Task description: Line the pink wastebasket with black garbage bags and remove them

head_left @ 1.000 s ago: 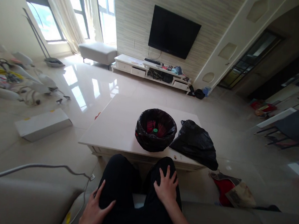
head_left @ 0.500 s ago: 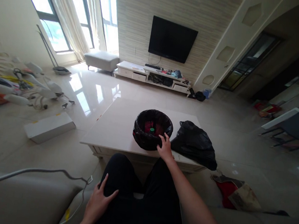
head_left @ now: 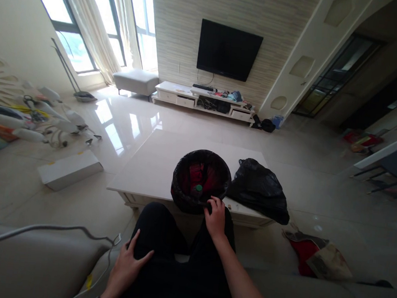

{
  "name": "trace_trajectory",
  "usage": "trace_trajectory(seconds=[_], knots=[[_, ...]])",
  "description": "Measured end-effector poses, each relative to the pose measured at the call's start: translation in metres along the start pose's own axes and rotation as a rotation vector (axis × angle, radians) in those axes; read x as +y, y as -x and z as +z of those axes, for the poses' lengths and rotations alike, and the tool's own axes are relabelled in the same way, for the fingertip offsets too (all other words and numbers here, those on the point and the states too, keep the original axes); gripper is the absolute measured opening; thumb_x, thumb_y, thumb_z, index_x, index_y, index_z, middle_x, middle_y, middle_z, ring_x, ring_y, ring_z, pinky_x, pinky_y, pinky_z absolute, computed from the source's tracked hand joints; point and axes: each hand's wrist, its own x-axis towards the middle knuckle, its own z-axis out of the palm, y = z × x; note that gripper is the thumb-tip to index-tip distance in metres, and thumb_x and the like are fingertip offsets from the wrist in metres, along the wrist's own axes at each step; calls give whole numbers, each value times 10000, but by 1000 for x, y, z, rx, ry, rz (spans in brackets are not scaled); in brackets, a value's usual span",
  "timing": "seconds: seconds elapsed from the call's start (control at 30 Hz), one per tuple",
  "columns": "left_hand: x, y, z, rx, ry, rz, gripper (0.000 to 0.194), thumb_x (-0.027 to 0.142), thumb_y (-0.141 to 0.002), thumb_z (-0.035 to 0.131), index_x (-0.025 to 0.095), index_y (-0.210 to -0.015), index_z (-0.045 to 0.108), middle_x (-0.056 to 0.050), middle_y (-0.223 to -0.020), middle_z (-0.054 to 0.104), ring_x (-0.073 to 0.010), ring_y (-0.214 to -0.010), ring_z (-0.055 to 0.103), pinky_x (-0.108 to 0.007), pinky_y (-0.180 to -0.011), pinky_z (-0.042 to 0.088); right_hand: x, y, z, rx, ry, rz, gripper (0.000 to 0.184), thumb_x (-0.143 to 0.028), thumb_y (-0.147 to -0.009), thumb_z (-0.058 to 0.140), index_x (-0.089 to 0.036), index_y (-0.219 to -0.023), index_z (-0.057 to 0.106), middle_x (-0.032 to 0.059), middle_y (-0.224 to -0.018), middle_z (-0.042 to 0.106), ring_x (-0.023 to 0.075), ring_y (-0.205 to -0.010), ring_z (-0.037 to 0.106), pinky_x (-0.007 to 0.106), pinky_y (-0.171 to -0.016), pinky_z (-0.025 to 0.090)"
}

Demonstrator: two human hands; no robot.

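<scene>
A round trash can (head_left: 180, 192) lined with a black bag stands at the near edge of the white coffee table, its mouth tilted toward me. Inside it, dark red surfaces show, along with a bottle with a green cap (head_left: 199, 188). The fingers of my right hand (head_left: 216, 214) are bent over the can's near right rim, gripping it; the fingertips are partly hidden. My left hand (head_left: 127, 264) lies on my left thigh with its fingers spread, holding nothing. To the right of the can lies a black plastic bag (head_left: 260, 187).
The coffee table (head_left: 147, 167) is in front of my knees. A long white box (head_left: 70, 169) lies on the floor at left. At right on the floor is a red and beige bag (head_left: 314, 256). A pale cable (head_left: 71, 227) crosses the sofa (head_left: 26, 263).
My right hand has moved down and toward me with the can's rim. The can has come nearer and tilted, showing more of its inside. My left hand has stayed on the thigh.
</scene>
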Motion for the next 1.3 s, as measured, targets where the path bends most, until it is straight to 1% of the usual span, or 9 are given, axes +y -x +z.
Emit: trace_trajectory(seconds=[0.23,0.33,0.43,0.57,0.67,0.77,0.9,1.1,1.3], knots=[[6,10,-2,16,-28,18,1063,809,-802,581,214,-1663,400,-208,-1513,494,-437,-1373,600,-574,-1126,506,14,37,1,34,-16,19,198,-155,-930,585,-241,-1069,696,99,-1324,668,316,-1262,539,528,-1131,449],[11,11,-1,48,-77,31,1037,755,-808,607,182,-1650,415,-213,-1514,505,-448,-1390,579,-586,-1144,492,24,52,5,59,-36,2,210,-141,-925,579,-233,-1079,689,102,-1318,670,311,-1284,522,532,-1137,442],[27,10,0,152,-137,172,873,590,-831,647,147,-1571,511,-214,-1543,502,-452,-1459,500,-618,-1218,423,30,59,8,75,-53,-24,203,-137,-927,582,-223,-1082,681,105,-1312,673,310,-1286,516,546,-1141,433],[68,5,11,183,8,445,552,355,-942,566,213,-1475,586,-143,-1514,569,-339,-1433,548,-553,-1262,424,30,58,9,75,-73,-19,192,-148,-929,584,-225,-1077,680,110,-1317,671,308,-1286,518,556,-1150,422],[98,2,30,139,145,562,557,298,-994,529,225,-1546,516,-132,-1522,572,-296,-1446,554,-523,-1272,435,29,57,9,57,-88,-4,204,-153,-927,576,-230,-1084,680,111,-1331,667,305,-1283,524,544,-1136,434],[112,-1,47,42,173,646,662,255,-999,535,254,-1647,401,-116,-1675,441,-281,-1558,444,-512,-1320,379,32,58,7,44,-97,-8,214,-154,-924,577,-228,-1097,677,112,-1334,670,306,-1281,526,543,-1134,435],[110,-5,55,-42,172,636,749,206,-972,545,297,-1685,332,-89,-1736,368,-274,-1599,397,-512,-1342,345,36,59,5,34,-109,3,225,-154,-920,571,-231,-1105,675,111,-1333,673,305,-1281,539,541,-1136,440],[94,-11,55,25,247,601,685,245,-994,518,280,-1648,318,-119,-1692,408,-275,-1593,405,-520,-1296,408,33,57,8,36,-121,5,241,-154,-923,574,-230,-1134,661,108,-1352,668,295,-1298,534,525,-1150,438],[89,-13,58,-17,242,547,604,262,-1015,486,257,-1603,348,-135,-1664,446,-272,-1525,504,-499,-1248,463,30,55,10,10,-125,22,266,-147,-896,576,-232,-1129,672,111,-1349,667,295,-1291,541,525,-1144,445]])
